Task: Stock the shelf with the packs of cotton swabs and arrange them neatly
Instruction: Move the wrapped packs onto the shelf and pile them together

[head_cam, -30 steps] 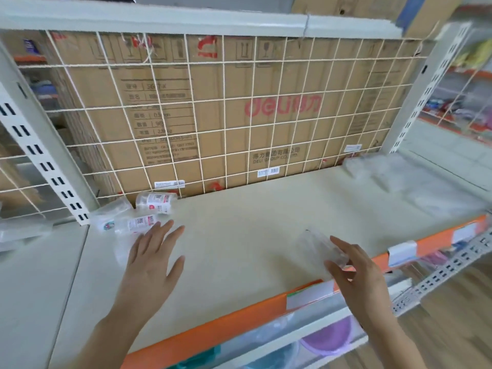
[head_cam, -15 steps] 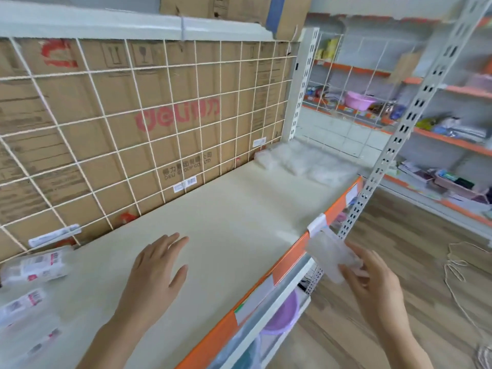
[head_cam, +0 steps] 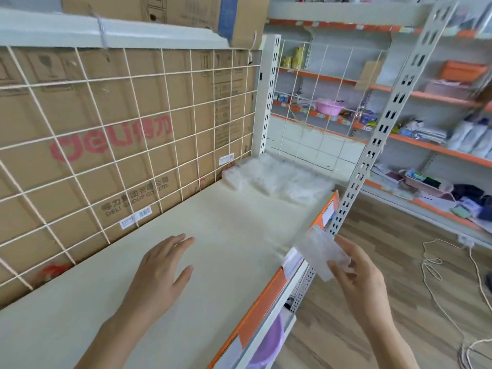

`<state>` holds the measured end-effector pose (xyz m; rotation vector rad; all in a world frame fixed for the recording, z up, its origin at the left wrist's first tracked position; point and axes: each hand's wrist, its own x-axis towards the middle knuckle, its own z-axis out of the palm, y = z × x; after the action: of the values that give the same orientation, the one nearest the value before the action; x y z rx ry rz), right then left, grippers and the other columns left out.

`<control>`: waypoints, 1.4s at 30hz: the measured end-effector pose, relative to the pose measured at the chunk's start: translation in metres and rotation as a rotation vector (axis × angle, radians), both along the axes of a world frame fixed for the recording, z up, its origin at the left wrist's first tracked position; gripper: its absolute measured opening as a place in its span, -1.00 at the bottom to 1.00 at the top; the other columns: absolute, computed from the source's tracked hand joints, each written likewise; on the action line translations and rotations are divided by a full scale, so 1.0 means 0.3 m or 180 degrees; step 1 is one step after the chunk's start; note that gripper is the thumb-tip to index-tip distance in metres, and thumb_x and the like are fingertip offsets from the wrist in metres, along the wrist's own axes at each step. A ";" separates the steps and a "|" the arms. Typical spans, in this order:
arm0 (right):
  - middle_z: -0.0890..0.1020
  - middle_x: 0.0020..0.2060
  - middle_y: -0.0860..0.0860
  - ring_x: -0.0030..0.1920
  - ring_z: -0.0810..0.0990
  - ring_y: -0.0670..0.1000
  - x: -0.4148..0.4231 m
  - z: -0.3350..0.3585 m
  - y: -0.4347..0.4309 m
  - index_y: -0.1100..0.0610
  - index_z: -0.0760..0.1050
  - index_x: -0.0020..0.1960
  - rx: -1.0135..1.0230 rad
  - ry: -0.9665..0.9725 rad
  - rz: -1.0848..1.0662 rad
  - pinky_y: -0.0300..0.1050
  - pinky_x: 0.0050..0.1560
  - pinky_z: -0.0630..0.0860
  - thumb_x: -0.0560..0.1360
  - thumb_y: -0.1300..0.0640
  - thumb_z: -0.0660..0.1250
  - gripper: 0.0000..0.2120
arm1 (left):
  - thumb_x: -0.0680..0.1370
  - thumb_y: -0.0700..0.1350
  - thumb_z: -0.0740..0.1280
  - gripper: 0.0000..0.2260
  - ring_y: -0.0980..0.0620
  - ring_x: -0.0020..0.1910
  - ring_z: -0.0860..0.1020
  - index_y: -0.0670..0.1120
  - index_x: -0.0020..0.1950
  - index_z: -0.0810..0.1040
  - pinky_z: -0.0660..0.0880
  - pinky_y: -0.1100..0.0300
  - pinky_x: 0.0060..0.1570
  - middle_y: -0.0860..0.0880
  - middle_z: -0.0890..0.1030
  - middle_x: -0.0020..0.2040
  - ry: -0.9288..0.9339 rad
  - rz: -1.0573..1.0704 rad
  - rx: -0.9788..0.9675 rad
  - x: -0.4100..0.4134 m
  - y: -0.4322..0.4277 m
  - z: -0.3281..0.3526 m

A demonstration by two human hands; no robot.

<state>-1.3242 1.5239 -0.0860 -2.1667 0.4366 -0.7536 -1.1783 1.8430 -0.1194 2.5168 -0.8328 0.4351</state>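
Head view showed the right hand (head_cam: 364, 278) pinching 1 pack (head_cam: 320, 251) off the shelf's (head_cam: 226, 230) front edge, nearer the back-right corner pile (head_cam: 277, 179) than the spread, empty left hand (head_cam: 159, 270).

Right hand (head_cam: 359, 272) pinching clear pack (head_cam: 320, 255), left hand (head_cam: 162, 265) flat above shelf (head_cam: 213, 235)

The light is bright, soft and even. The pale shelf board (head_cam: 226, 235) looks nearly washed out, and the left hand (head_cam: 159, 270) over it casts barely any shadow. At the board's far end the heap of clear packs (head_cam: 277, 177) bleaches into a white smear. Blur softens everything, worst right of the board: the far shelves (head_cam: 439, 145) and the pack (head_cam: 322, 251) the right hand (head_cam: 359, 272) pinches. Behind the board, the wire grid (head_cam: 133, 129) bows with wide-angle distortion.
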 end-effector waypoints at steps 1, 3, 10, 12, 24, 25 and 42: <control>0.57 0.05 -0.07 -0.14 0.59 -0.09 0.044 -0.002 -0.017 0.01 0.48 0.24 0.0059 -0.0028 0.0079 -0.56 -0.24 0.38 0.46 0.32 0.37 -0.59 | 0.50 0.13 0.07 -0.52 0.12 0.28 0.33 -0.02 0.34 0.44 0.36 0.08 0.20 0.00 0.50 0.29 0.0032 0.0037 -0.0021 0.029 -0.022 -0.008; 0.54 0.04 -0.13 -0.10 0.57 -0.06 0.140 -0.005 -0.053 -0.11 0.45 0.23 0.0115 -0.0044 0.0270 -0.53 -0.22 0.40 0.49 0.31 0.35 -0.57 | 0.50 0.14 0.06 -0.51 0.14 0.27 0.32 -0.01 0.35 0.44 0.34 0.09 0.22 -0.01 0.50 0.29 0.0079 0.0107 -0.0056 0.087 -0.070 -0.025; 0.43 -0.06 -0.24 -0.19 0.54 -0.11 0.488 -0.055 -0.178 -0.09 0.46 0.29 -0.0476 0.0530 0.0782 -0.13 -0.16 0.52 0.54 0.22 0.29 -0.62 | 0.46 0.21 0.04 -0.43 0.05 0.34 0.34 -0.04 0.35 0.45 0.28 0.08 0.29 -0.02 0.47 0.33 0.0305 0.0296 -0.0115 0.255 -0.269 -0.093; 0.44 -0.05 -0.19 -0.22 0.54 -0.09 0.552 -0.075 -0.211 -0.04 0.45 0.31 -0.0627 0.0482 0.0846 -0.17 -0.21 0.49 0.55 0.21 0.27 -0.64 | 0.47 0.16 0.10 -0.49 0.02 0.28 0.36 -0.07 0.28 0.51 0.41 -0.06 0.19 -0.08 0.53 0.26 0.0236 0.0353 0.0008 0.296 -0.333 -0.111; 0.58 0.12 -0.04 0.11 0.47 -0.04 0.702 -0.177 -0.294 -0.06 0.48 0.16 -0.1849 0.0010 0.1202 -0.11 -0.01 0.48 0.25 0.01 0.41 -0.53 | 0.59 0.22 -0.03 -0.50 0.03 0.26 0.34 -0.03 0.20 0.56 0.17 0.06 0.23 -0.06 0.57 0.22 0.0124 0.0591 0.0301 0.386 -0.485 -0.140; 0.59 0.12 -0.05 0.12 0.50 -0.02 0.712 -0.179 -0.292 -0.07 0.49 0.15 -0.1809 0.0026 0.1252 -0.16 0.04 0.45 0.27 0.01 0.40 -0.56 | 0.60 0.24 -0.10 -0.45 0.03 0.27 0.34 -0.02 0.21 0.55 0.16 0.06 0.24 -0.05 0.56 0.23 0.0155 0.0581 0.0306 0.385 -0.484 -0.139; 0.61 0.14 0.10 0.12 0.60 0.18 0.759 -0.124 -0.188 0.02 0.56 0.16 -0.2049 0.0433 0.1226 0.05 -0.01 0.55 0.34 -0.08 0.38 -0.59 | 0.48 0.11 0.15 -0.61 0.08 0.22 0.36 -0.02 0.18 0.56 0.18 0.16 0.20 -0.07 0.54 0.25 0.0246 0.0441 -0.0005 0.326 -0.443 -0.114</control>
<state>-1.0966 1.4675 -0.1231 -2.7944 -0.1961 -0.5752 -1.0804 1.7100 -0.1534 2.5819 -0.6313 0.3799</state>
